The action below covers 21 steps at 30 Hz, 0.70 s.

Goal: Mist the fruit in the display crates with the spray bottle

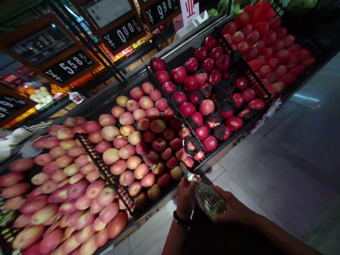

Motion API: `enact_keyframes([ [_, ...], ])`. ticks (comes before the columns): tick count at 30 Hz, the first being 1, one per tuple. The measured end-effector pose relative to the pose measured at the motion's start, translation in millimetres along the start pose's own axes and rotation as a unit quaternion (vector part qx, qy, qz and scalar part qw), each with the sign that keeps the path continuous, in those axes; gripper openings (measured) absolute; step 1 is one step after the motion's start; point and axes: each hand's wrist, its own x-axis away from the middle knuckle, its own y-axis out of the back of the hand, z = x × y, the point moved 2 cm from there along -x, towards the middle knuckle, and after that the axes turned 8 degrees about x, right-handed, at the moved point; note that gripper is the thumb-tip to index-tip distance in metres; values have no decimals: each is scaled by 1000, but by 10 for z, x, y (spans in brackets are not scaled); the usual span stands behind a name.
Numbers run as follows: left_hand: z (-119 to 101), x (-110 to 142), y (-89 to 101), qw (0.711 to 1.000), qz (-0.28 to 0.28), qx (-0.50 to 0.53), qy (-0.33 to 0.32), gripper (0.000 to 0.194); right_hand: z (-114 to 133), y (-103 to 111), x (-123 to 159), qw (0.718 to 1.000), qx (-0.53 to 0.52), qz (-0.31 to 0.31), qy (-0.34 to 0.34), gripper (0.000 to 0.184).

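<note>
Bottle (pixel 208 198) is held in both hands at the front edge of the fruit display, tilted, its pointed tip (pixel 183 168) aimed up and left at the nearest apples (pixel 158 125) without being clearly in contact with them. The left hand (pixel 185 196), with a dark bracelet (pixel 182 220) at its wrist, has its fingers bent in and pinching the narrow neck just below the white collar (pixel 190 176). The right hand (pixel 232 205) is closed round the wide lower body; its fingertips are hidden behind, so I cannot tell how hard they press.

Blur and dim light leave it uncertain whether the wall is plastic or glass. With what looks like pale liquid inside, it probably has some weight low down and may feel slick if wet, though the ridges should help the grip. The thick body looks the best place to bear the load, with the neck good for steadying; the thin tip seems a poor hold. Dark red apples (pixel 190 83) and a black mesh sleeve (pixel 191 145) lie beyond.
</note>
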Motion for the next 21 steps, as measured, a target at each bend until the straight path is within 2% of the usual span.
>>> enact_keyframes([
  [5,-92,104,272,1000,-13,10,-25,35,94,-147,-142,999,24,22,-13,101],
  [11,-301,148,673,996,-21,-63,-65,45,318,-469,-338,999,-3,48,5,94],
  [16,-499,197,830,997,-40,-24,-68,35,427,-706,-501,999,0,43,17,93],
  [21,-698,133,996,996,-19,-25,-86,37,637,-876,-634,998,-6,49,39,95],
])
